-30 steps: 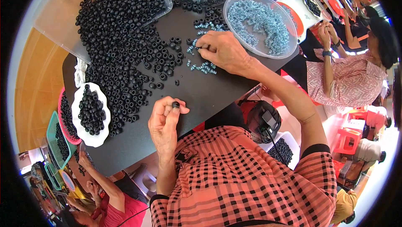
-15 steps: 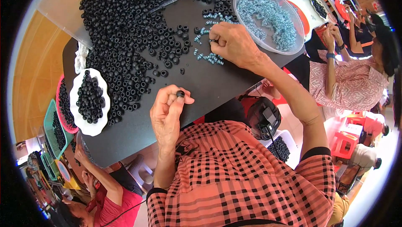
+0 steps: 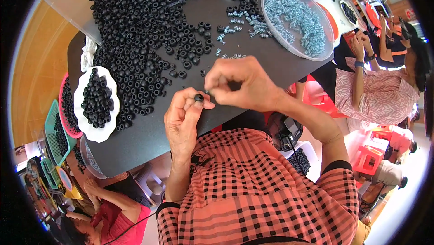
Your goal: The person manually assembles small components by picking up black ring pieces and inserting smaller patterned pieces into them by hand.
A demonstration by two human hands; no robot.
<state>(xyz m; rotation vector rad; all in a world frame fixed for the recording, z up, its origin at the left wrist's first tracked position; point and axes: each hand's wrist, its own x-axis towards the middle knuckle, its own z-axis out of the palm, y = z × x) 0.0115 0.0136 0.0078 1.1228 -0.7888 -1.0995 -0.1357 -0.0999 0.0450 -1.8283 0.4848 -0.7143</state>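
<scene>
My left hand is closed, with a small round black part pinched between thumb and forefinger, its end facing up. Close beside it, over the table's near side, my right hand has its thumb and forefinger pressed together. A tiny pale bit shows at those fingertips, too small to name. Loose metal coil springs lie on the dark table beyond the right hand. Left of them spreads a large heap of black, hollow round parts.
A clear tub of springs stands at the far right. A tipped clear bin spills black parts at the far left. A white scalloped plate holds more. People work on both sides, including a person in a patterned shirt.
My right hand has come from the springs toward me and left, close to my left hand. The left hand keeps its black part and has barely moved.
</scene>
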